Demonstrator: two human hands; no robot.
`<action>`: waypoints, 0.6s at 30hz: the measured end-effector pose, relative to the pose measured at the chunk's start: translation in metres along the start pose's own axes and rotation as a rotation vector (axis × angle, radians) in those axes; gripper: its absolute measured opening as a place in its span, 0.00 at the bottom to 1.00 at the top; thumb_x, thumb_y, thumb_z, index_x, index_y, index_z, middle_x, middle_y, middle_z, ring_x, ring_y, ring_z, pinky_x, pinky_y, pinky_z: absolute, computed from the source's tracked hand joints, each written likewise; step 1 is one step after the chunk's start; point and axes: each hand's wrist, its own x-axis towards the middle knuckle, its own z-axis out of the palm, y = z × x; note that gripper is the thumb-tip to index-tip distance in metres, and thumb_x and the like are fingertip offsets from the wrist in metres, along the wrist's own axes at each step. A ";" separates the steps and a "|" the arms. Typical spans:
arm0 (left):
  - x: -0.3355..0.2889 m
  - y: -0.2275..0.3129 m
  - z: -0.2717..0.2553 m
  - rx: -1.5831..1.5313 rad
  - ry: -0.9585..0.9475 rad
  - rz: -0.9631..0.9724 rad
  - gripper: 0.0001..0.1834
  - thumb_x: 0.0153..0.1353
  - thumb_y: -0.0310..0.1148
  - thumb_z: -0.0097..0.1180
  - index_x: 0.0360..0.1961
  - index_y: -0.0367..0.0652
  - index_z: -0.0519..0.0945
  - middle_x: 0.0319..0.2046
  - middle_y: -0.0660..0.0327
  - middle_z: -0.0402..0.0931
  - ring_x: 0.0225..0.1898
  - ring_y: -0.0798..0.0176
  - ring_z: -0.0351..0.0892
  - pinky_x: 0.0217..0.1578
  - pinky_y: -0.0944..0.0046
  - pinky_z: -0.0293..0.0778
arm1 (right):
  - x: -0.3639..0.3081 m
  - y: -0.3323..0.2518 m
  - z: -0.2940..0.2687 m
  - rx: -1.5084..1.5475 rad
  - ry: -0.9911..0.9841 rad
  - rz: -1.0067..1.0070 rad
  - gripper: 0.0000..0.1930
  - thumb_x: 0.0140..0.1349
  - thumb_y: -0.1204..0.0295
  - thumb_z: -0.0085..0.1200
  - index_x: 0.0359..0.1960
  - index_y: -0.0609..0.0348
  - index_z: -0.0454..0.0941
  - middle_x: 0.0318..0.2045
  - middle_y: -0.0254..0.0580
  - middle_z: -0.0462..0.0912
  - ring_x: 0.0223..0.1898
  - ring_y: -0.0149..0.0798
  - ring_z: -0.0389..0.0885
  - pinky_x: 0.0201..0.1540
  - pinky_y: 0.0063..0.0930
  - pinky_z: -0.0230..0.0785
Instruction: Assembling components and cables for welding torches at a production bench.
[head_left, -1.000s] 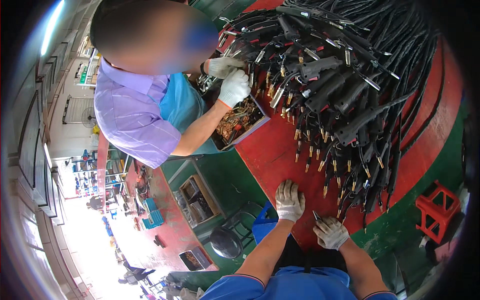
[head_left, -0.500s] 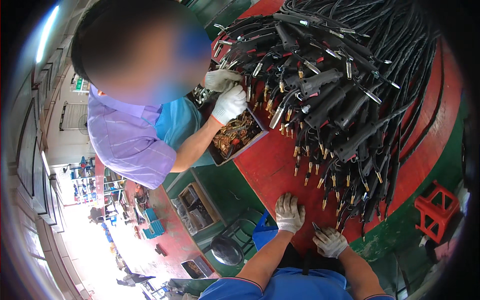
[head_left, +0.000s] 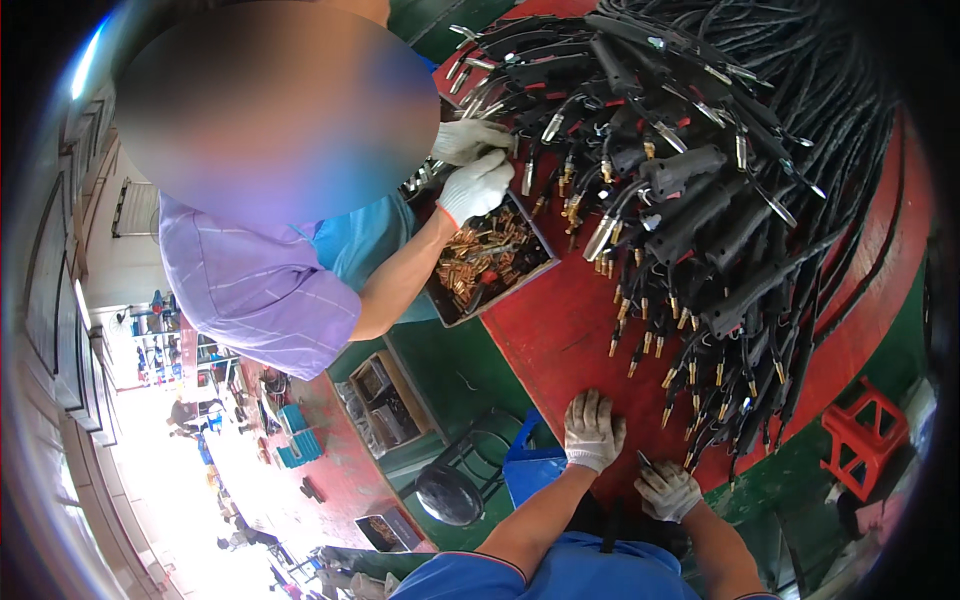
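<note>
Tool (head_left: 645, 459) in the right hand (head_left: 670, 492) by the near edge of a red table (head_left: 540, 350).
Its fingers curl closed round the small dark shaft, leaving the point clear; the left hand (head_left: 594, 432) lies palm down, fingers extended, gripping nothing visible, seemingly for support. Beyond, brass-coloured tips (head_left: 668, 415) face the near edge, probably for easy reach, black handles (head_left: 688, 172) behind and cables (head_left: 850, 140) trailing to the far right. At the left edge, a co-worker's hands (head_left: 478, 190) work above a box (head_left: 528, 278) of copper-coloured parts, likely placed for picking.
</note>
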 end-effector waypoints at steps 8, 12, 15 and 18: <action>-0.001 0.001 0.001 -0.018 -0.011 -0.021 0.35 0.64 0.47 0.66 0.68 0.45 0.73 0.71 0.46 0.69 0.72 0.33 0.68 0.72 0.31 0.65 | -0.004 0.001 0.007 -0.061 0.065 -0.006 0.30 0.39 0.57 0.74 0.49 0.45 0.88 0.58 0.43 0.85 0.58 0.53 0.84 0.60 0.55 0.79; 0.001 -0.001 0.002 -0.022 -0.023 -0.027 0.35 0.64 0.47 0.66 0.69 0.44 0.73 0.71 0.45 0.69 0.72 0.33 0.69 0.72 0.31 0.66 | -0.003 0.000 0.004 -0.027 -0.071 0.026 0.30 0.39 0.57 0.74 0.50 0.44 0.88 0.59 0.42 0.84 0.61 0.53 0.82 0.63 0.55 0.76; 0.000 -0.001 0.002 -0.040 -0.018 -0.030 0.35 0.64 0.46 0.67 0.68 0.43 0.74 0.71 0.45 0.70 0.72 0.34 0.70 0.72 0.31 0.67 | -0.006 0.001 0.010 -0.043 -0.015 0.029 0.29 0.39 0.58 0.73 0.49 0.44 0.89 0.59 0.42 0.83 0.65 0.54 0.80 0.66 0.55 0.74; 0.001 -0.001 0.002 -0.058 -0.014 -0.028 0.35 0.63 0.45 0.68 0.68 0.43 0.75 0.71 0.45 0.70 0.72 0.34 0.70 0.71 0.31 0.69 | -0.004 0.001 0.010 -0.059 0.020 0.016 0.28 0.39 0.58 0.73 0.49 0.44 0.89 0.59 0.42 0.83 0.65 0.54 0.80 0.66 0.55 0.73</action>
